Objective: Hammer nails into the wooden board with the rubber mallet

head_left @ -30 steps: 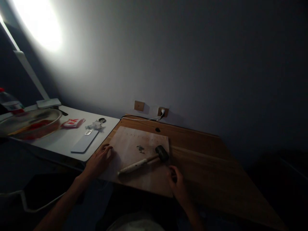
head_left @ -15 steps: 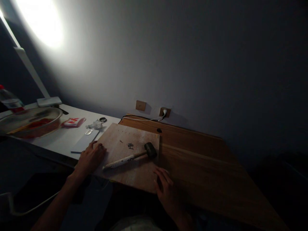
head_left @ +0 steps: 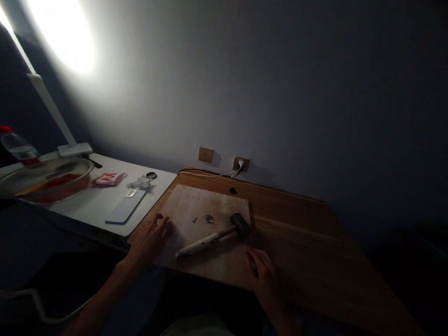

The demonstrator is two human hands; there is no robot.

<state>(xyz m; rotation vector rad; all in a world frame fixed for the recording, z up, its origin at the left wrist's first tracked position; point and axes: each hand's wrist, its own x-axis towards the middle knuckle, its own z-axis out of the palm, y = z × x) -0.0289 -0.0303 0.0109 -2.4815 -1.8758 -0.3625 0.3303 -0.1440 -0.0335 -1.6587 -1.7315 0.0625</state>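
Observation:
A flat wooden board [head_left: 210, 261] lies across the wooden tabletop. On it rests a mallet [head_left: 208, 240] with a black head and a worn pale handle, lying diagonally. Behind the handle sits a small pile of metal bits, perhaps nails [head_left: 209, 218], with a small pointed piece [head_left: 194, 220] to its left. My left hand [head_left: 150, 239] is at the board's left edge, fingers apart and loosely bent. At the right edge, my right hand [head_left: 262, 270] touches the board with curved fingers, a gap showing beside the thumb. Neither hand is on the mallet.
The white table on the left carries a grey-white flat device [head_left: 126, 206], a crumpled clear wrapper [head_left: 140, 182], a black ring-shaped item [head_left: 151, 175], a red-and-white packet [head_left: 109, 179], a large clear basin [head_left: 79, 186], a bottle [head_left: 21, 149] and a lamp [head_left: 75, 149]. Cables run to a wall socket [head_left: 241, 164].
The board has slid to the right across the wooden tabletop, carrying the mallet and metal bits along. Both my hands have shifted right with it.

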